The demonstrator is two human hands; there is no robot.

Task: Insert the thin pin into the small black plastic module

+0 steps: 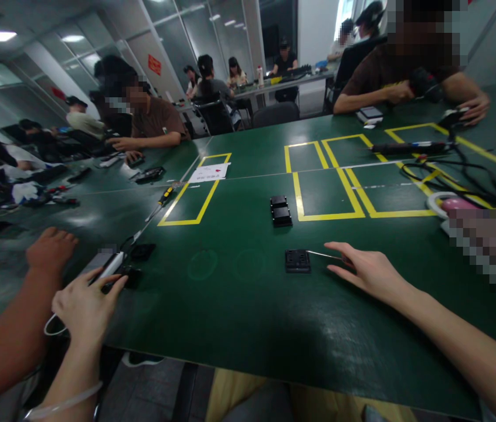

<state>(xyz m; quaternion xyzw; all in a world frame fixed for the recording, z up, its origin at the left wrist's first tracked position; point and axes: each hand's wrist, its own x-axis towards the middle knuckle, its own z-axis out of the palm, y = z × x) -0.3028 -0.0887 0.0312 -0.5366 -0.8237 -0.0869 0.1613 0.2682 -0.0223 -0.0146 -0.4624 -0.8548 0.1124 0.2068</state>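
Observation:
My right hand (pixel 364 269) holds a thin metal tool (pixel 325 255), perhaps tweezers; its tip reaches the edge of a flat black square part (pixel 298 261) on the table. The thumb and index finger are spread, and part of the tool is hidden by the fingers. At the left, my left hand (pixel 83 305) has thumb and fingers closed around a small black part (pixel 130 276), whose kind I cannot make out. Just beyond it are a grey-white device (pixel 109 265) with a cable and a flat black piece (pixel 143 251). Two black blocks (pixel 280 211) stand joined or touching ahead.
A co-worker's forearm (pixel 32 299) lies beside my left hand. Yellow tape rectangles (pixel 331 217) mark the green table (pixel 230 322). A yellow-black screwdriver (pixel 166 196), a paper (pixel 209 172) and black cables (pixel 432 176) lie farther back. Other people sit across the table.

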